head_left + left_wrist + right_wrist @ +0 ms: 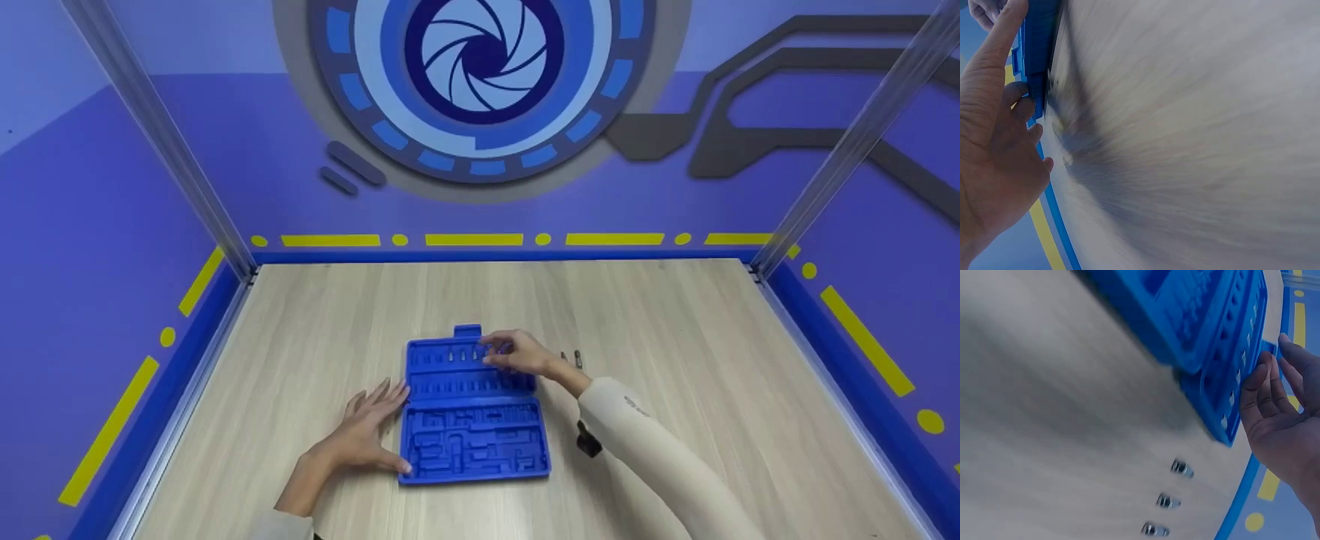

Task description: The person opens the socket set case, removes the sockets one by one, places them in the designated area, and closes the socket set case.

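With the left hand [363,433], fingers wide, bracing the lower-centre case [480,450], the right hand [523,354], hold impossible to tell, should handle bits [463,356] lightly.

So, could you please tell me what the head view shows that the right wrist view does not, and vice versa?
Only the head view shows the left hand at the left side of the blue case, the light right sleeve and the round wall emblem.

Only the right wrist view shows three loose metal bits on the table; the head view shows just two.

Both show the right hand, the case, the table and yellow wall markings.
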`<state>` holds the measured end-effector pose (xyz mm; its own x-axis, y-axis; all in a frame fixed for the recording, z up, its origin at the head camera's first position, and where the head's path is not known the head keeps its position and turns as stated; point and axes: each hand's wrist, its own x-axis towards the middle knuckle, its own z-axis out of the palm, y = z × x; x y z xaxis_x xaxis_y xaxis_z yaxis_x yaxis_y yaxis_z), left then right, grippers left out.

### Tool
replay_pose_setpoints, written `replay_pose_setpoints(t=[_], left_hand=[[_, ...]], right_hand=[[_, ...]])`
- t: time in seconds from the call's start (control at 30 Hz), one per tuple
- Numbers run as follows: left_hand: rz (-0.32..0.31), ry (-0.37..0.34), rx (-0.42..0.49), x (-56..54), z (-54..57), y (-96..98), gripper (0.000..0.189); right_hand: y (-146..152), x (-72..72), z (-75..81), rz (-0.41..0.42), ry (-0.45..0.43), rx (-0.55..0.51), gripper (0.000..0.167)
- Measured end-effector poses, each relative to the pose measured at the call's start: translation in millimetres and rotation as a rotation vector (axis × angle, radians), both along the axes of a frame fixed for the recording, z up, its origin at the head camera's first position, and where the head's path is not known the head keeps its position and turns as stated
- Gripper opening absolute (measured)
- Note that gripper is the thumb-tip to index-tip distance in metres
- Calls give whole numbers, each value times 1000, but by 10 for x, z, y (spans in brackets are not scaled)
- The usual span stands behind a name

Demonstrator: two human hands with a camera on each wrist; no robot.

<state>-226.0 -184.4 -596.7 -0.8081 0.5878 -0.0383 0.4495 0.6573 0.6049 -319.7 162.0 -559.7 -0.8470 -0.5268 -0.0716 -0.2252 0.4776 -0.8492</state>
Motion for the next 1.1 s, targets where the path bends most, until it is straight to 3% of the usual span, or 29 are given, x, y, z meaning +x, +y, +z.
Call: replay_pose_setpoints(t=[0.3, 0.47, 0.6, 0.77, 1.1], left_hand=[[11, -26, 2, 7, -16, -11, 135], [12, -21, 19, 5, -24, -29, 135], [5, -34, 33, 7, -28, -35, 133], [1, -39, 25, 10, -33, -26, 134], [-10, -16, 31, -19, -46, -46, 135]], right_hand=[[-424, -24, -54, -15, -8, 41, 40], [-587, -73, -133, -71, 46, 90, 35], [-667, -100, -191, -138, 105, 172, 31], [-719, -120, -230, -201, 118, 269, 29], [-796, -140, -209, -244, 123, 367, 29]])
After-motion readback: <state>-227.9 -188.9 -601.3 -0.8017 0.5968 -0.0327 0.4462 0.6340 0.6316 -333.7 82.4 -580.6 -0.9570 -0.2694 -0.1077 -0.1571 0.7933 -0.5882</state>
